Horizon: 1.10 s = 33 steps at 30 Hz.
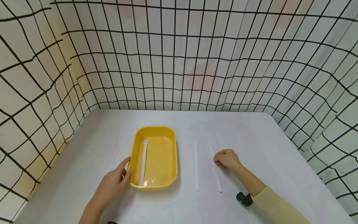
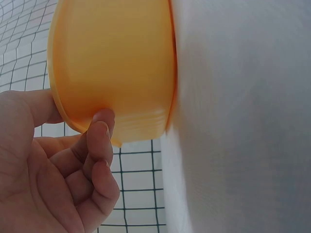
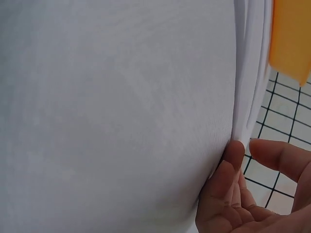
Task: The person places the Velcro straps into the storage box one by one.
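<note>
A yellow tray (image 1: 163, 155) sits left of centre on the table. At its left wall, my left hand (image 1: 113, 183) grips the rim, thumb and fingers on opposite sides of it in the left wrist view. One white cable tie (image 1: 144, 163) lies lengthwise inside the tray. Right of the tray, a second white cable tie (image 1: 196, 168) lies flat on the table. Beside that, my right hand (image 1: 227, 158) has its thumb and fingertips round the edges of a third white cable tie (image 1: 217, 180), near its middle. That tie still lies along the tabletop.
The white-covered table (image 1: 251, 133) is bounded behind and at the sides by a black grid netting (image 1: 174, 57) over white cloth. A black wrist mount (image 1: 244, 199) sits under the right sleeve (image 1: 277, 207).
</note>
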Each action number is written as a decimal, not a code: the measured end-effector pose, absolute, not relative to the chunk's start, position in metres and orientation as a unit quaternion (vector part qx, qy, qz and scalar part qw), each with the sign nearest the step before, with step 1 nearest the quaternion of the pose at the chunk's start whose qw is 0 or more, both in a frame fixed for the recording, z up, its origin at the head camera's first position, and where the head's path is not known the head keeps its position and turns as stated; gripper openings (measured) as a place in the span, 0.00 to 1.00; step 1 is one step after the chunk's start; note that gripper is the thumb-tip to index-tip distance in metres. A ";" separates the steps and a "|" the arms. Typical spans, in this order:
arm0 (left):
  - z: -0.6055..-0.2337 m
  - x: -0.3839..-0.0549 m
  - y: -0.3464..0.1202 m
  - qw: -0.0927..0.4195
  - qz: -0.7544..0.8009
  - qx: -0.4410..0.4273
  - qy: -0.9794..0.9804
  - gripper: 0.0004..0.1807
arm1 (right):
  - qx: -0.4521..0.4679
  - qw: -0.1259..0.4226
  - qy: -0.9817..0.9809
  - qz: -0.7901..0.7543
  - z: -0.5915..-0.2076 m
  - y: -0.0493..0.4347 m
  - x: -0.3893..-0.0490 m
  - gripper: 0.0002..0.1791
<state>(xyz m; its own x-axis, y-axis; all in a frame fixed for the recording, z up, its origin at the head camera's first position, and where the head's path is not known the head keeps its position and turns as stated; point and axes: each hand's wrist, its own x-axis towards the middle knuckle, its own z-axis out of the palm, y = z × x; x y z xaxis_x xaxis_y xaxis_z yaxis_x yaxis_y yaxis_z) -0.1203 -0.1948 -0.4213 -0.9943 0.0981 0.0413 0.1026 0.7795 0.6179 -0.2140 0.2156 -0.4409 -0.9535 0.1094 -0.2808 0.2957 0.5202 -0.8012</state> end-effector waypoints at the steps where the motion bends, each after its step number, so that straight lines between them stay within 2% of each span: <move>1: -0.421 -0.120 -0.195 0.004 -0.328 -0.053 -0.943 0.28 | 0.115 0.094 0.871 -0.467 -0.441 0.214 -0.213 0.12; 16: -0.422 -0.120 -0.195 0.008 -0.326 -0.055 -0.944 0.28 | 0.083 0.075 0.920 -0.375 -0.442 0.207 -0.211 0.10; 33: -0.421 -0.120 -0.195 0.004 -0.326 -0.054 -0.944 0.29 | 0.124 0.104 0.873 -0.459 -0.443 0.211 -0.214 0.07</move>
<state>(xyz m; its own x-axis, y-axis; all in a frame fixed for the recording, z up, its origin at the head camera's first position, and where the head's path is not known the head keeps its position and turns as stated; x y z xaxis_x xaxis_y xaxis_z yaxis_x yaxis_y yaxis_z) -0.1200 -0.1949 -0.4211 -0.9942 0.0990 0.0425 0.1041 0.7816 0.6150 -0.2136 0.2108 -0.4433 -0.9474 0.1207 -0.2963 0.3125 0.5474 -0.7763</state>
